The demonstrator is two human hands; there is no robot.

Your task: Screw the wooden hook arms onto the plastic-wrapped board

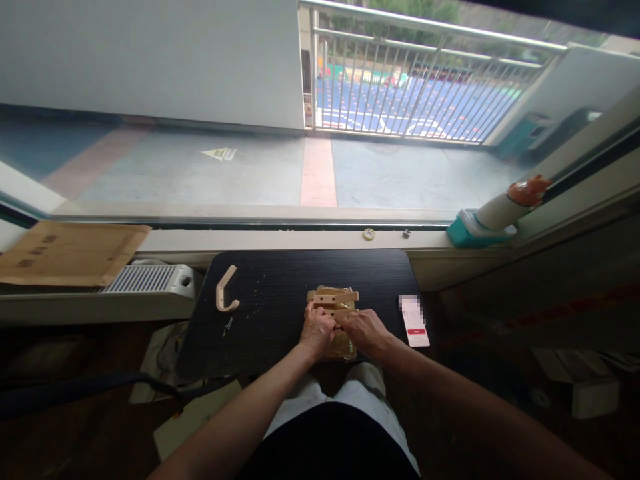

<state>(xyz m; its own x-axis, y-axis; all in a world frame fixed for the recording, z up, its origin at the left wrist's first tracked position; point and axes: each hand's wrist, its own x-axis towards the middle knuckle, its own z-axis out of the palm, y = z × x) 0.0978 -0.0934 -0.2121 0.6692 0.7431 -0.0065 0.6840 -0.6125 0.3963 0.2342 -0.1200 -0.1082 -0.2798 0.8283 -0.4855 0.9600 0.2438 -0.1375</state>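
Observation:
On the black table, both my hands are closed on a light wooden hook [334, 313] with dark screw holes. My left hand [318, 331] grips its left end, and my right hand [367, 331] pinches around its right end. Just beyond lies a second wooden hook [334, 299]. Both rest over a brownish pack in clear plastic wrap [345, 347], whose contents I cannot make out. A third wooden hook [221, 293], curved at its near end, lies alone on the left side. Several small screws [228, 327] are close to it. My fingertips are partly hidden.
A phone with a lit screen [415, 321] lies at the right edge of the black table [280, 267]. On the windowsill are a tape roll [369, 234], a small grey item [407, 234] and a teal box [465, 230]. A cardboard sheet [75, 250] covers part of the radiator [150, 279].

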